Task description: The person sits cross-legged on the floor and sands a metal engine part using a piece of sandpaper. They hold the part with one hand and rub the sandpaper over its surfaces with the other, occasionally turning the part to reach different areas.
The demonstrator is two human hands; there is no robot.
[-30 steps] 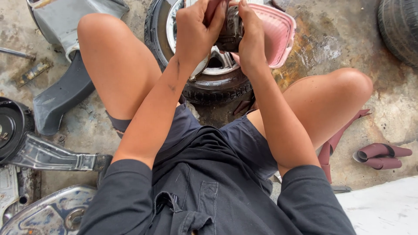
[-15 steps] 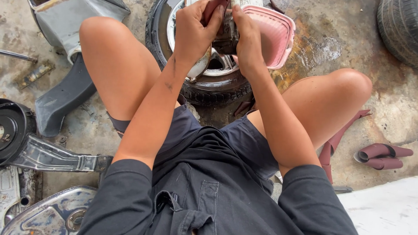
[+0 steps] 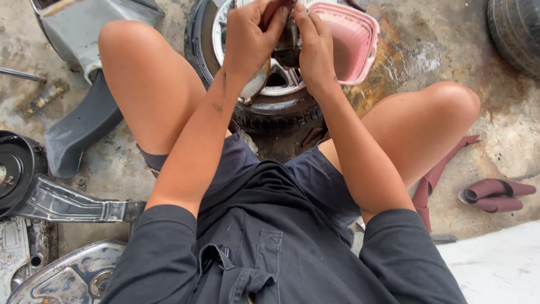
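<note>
I sit on the ground with a small wheel (image 3: 270, 107) between my knees: black tyre, shiny metal rim. My left hand (image 3: 250, 36) and my right hand (image 3: 312, 45) are raised together over the rim's hub. Both pinch a small dark red piece (image 3: 279, 10) between the fingertips, close to the top edge of the view. What lies under the fingers is hidden. A pink plastic basket (image 3: 354, 42) stands just right of my right hand, touching the wheel.
Rolled reddish strips (image 3: 495, 194) lie on the stained concrete at right. A second tyre (image 3: 514, 34) sits top right. Grey body panels (image 3: 84, 34) and black and chrome metal parts (image 3: 34, 191) crowd the left side. A white surface (image 3: 495, 270) fills the bottom right.
Both hands have shifted slightly upward and closer together over the hub. The wheel, basket and my legs have stayed in place.
</note>
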